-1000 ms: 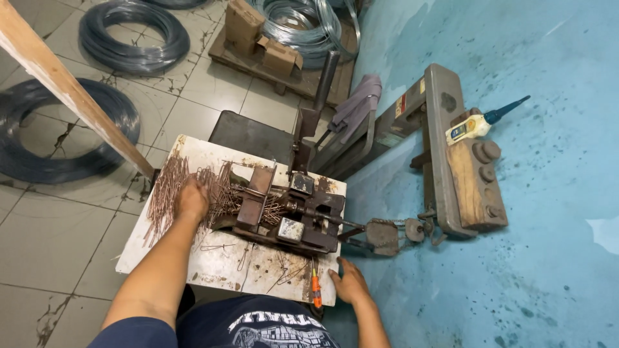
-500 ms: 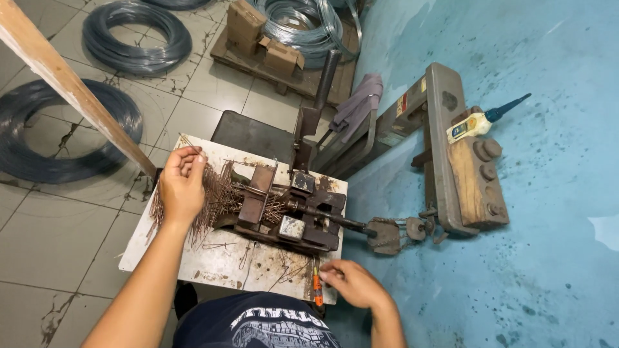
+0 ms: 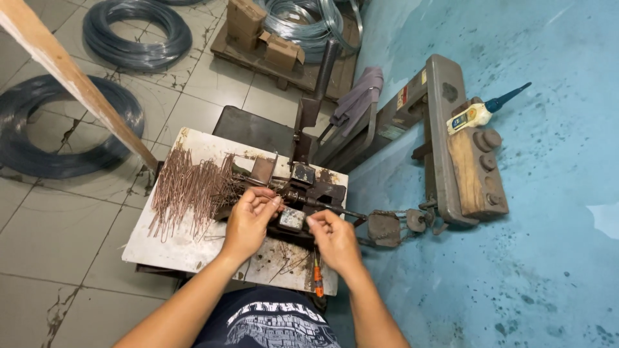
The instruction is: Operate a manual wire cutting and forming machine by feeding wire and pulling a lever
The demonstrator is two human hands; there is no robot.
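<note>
Rusty metal jig (image 3: 303, 200) at the middle of a white board (image 3: 161, 248), left hand (image 3: 250, 219) and right hand (image 3: 332, 237) both pinching a thin wire at it, wire pile (image 3: 190, 190) just left, orange screwdriver (image 3: 317, 282) at the board's near edge, bare tiled floor beyond the left edge

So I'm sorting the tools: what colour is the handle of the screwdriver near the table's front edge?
Orange; the screwdriver shows best in the head view.

brown cardboard boxes (image 3: 261, 29) on pallet (image 3: 284, 67)
</note>
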